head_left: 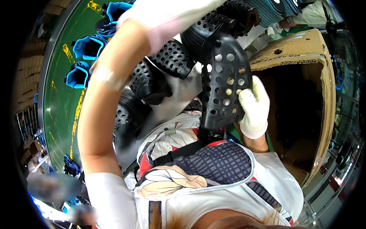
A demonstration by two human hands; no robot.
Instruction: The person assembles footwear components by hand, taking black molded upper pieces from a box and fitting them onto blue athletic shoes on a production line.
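My right hand (254,110), in a white glove, grips the near right edge of a black perforated plastic shell (223,82). The shell is long and rounded, with rows of round holes, and stands upright in front of my patterned apron (206,162). My left arm reaches far forward across the left side. Its white-gloved hand (171,19) runs out at the top edge, so its fingers are hidden. More black perforated shells (173,57) lie below and beside that glove on a grey metal surface (179,93).
An open cardboard box (324,76) stands at my right with dark things inside. On the green worktop (57,103) at left sit several blue-and-black boots (88,47). Teal-and-black stacked pieces (267,11) stand at the far right, near another person's sleeve (310,17).
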